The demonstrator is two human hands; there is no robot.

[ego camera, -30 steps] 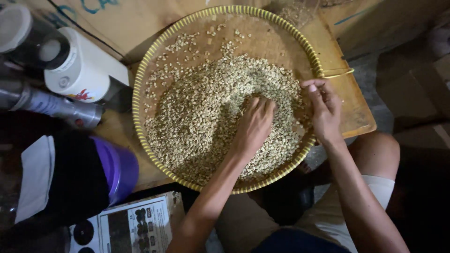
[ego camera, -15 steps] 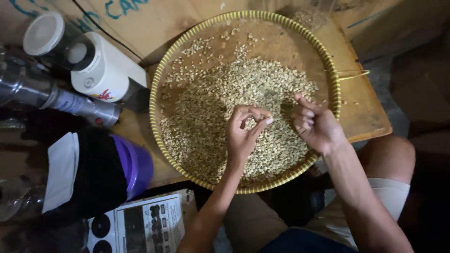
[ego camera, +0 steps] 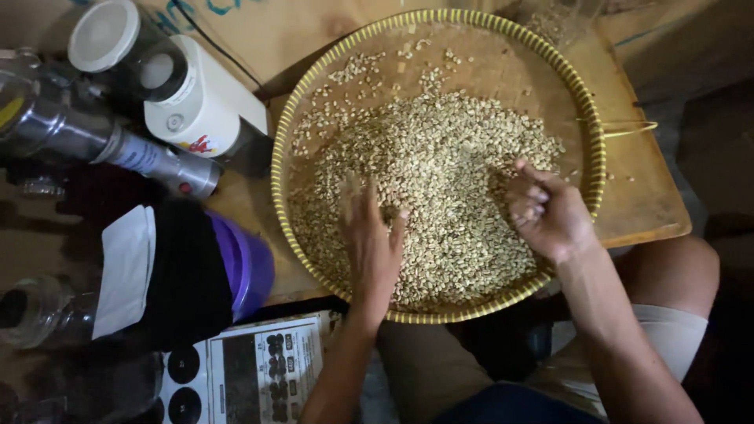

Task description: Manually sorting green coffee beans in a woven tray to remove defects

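Observation:
A round woven tray with a yellow rim (ego camera: 276, 177) lies on a wooden board and holds a heap of pale beans (ego camera: 440, 153). My left hand (ego camera: 373, 243) lies flat on the beans near the tray's front, fingers apart and slightly blurred. My right hand (ego camera: 546, 212) hovers over the heap's right side with its fingers curled in and the thumb out. Whether any beans lie inside that hand is hidden.
Left of the tray stand a white grinder with a dark lid (ego camera: 196, 98) and a metal flask (ego camera: 118, 145). In front of them are a purple tub (ego camera: 250, 265) under black cloth, a glass jar (ego camera: 31, 310) and a printed sheet (ego camera: 251, 365). The wooden board (ego camera: 640, 196) ends at right, above my knee (ego camera: 675, 290).
My left hand has gone from pinching above the beans to lying flat on them, further left. My right hand has stayed over the heap's right side, fingers still curled.

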